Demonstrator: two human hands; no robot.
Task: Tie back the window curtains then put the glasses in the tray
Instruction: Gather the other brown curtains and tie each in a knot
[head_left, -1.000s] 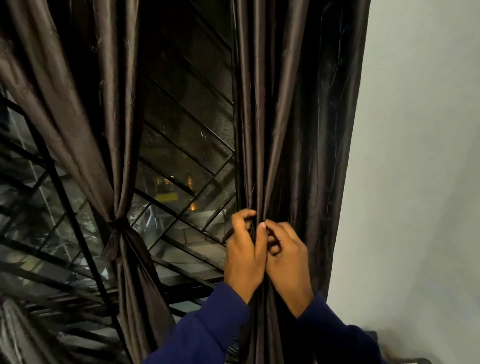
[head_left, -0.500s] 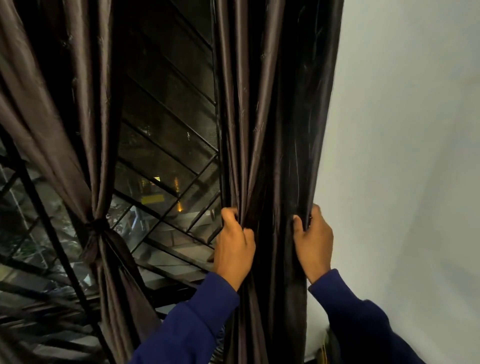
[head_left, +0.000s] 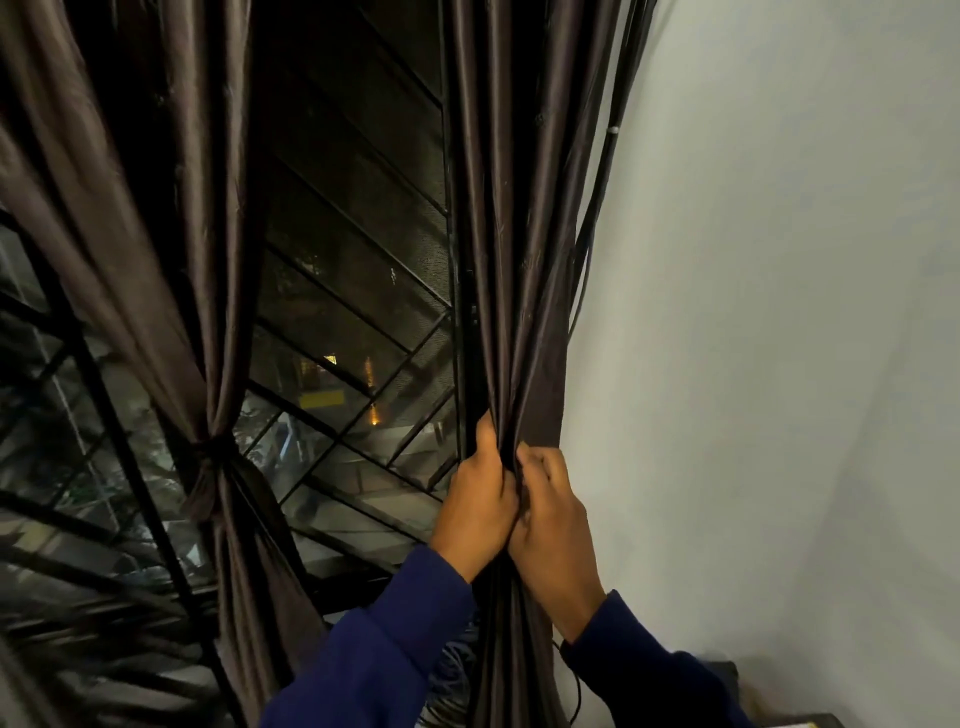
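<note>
A dark brown right curtain (head_left: 519, 249) hangs beside the white wall, gathered into a narrow bunch. My left hand (head_left: 480, 512) grips the bunch from its left side, fingers curled round the folds. My right hand (head_left: 553, 525) grips the same bunch from the right, touching the left hand. The left curtain (head_left: 171, 234) hangs further left, cinched by a knotted tie (head_left: 210, 452). No glasses or tray are in view.
A black window grille (head_left: 358, 332) with diagonal bars fills the gap between the curtains, night lights behind it. Dark cables (head_left: 597, 218) run down the wall edge. A white wall (head_left: 779, 312) stands at the right; a dark object (head_left: 722, 675) sits low right.
My right hand has moved left from the curtain's outer edge, squeezing the cloth into a tight bunch against my left hand. The view has shifted slightly.
</note>
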